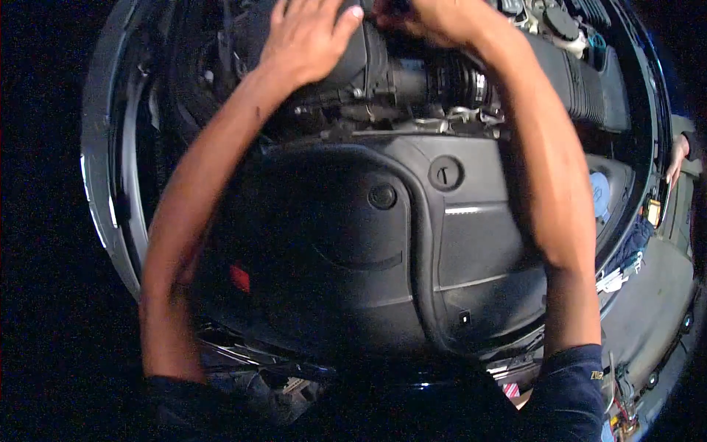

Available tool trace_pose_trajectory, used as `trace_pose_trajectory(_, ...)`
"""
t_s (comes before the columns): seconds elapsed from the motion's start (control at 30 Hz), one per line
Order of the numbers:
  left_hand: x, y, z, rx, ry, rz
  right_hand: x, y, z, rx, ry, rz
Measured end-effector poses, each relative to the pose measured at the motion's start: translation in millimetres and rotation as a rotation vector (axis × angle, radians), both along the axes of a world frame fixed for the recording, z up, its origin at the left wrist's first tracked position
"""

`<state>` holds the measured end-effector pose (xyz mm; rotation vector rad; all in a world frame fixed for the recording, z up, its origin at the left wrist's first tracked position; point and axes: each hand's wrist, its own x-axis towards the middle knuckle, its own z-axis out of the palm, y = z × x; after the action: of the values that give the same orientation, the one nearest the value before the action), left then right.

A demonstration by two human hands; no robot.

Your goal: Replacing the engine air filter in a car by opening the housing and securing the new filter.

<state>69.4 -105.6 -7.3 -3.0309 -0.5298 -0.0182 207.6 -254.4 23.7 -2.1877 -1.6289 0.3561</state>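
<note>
Before me lies a car's engine bay with a black plastic cover [353,232] across its near part. At the top edge, my left hand [312,41] rests with fingers spread on a dark plastic housing [362,61]; its fingertips are partly cut off by the frame. My right hand [425,19] is close beside it on the right, over the dark engine parts. Its fingers are bent, blurred and in shadow, so whether they hold anything is unclear. A black ribbed air hose [469,85] runs just below my right hand.
Right of my right forearm are a ribbed plastic duct [591,88] and a blue fluid cap [599,196]. The fender edge curves along both sides. Another person's hand [678,157] is at the far right, above a dark cloth [632,240] and white items [613,280].
</note>
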Motion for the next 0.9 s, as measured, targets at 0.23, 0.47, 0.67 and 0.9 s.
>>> trace_pose_trajectory(0.23,-4,2,5,0.003,-0.08,-0.056,7,11,-16,0.088,-0.237,-0.025)
trace_pose_trajectory(0.47,-10,32,-22,-0.113,-0.353,-0.466,10,-25,32,0.349,0.65,-0.174)
trace_pose_trajectory(0.67,-8,29,-26,-0.3,-0.457,-0.324,-8,8,23,0.515,0.667,0.099)
trace_pose_trajectory(0.9,-1,37,-27,-0.548,-0.532,-0.291,-9,27,11,0.577,0.803,0.168)
